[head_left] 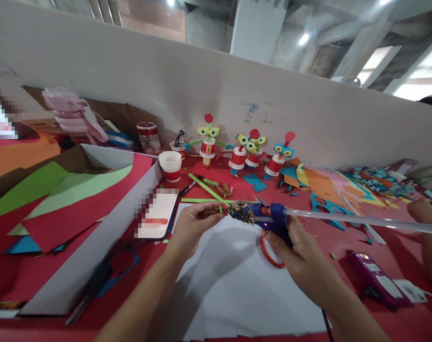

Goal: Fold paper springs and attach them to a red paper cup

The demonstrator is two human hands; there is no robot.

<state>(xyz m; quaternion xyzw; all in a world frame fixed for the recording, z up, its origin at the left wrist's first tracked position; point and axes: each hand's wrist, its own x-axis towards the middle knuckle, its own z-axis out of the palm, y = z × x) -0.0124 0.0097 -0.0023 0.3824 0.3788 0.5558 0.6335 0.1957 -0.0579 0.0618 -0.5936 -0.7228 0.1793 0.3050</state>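
My right hand [297, 250] is wrapped round the grip of a blue hot glue gun [269, 216], whose long clear glue stick [361, 221] pokes out to the right. The gun's crusted nozzle points left at a tiny green paper piece [221, 209] pinched in the fingers of my left hand [193, 225]. Both hands hover over a white sheet [233, 285] on the red table. Red-handled scissors [267, 249] lie under my right hand.
Paper-cup robot figures [237, 154] stand along the white wall, beside a stack of cups [171, 165] and a jar [149, 137]. A box of coloured paper [77, 199] is at left, paper scraps [330, 185] and a purple device [374, 278] at right. Another person's hand [426, 211] is at the right edge.
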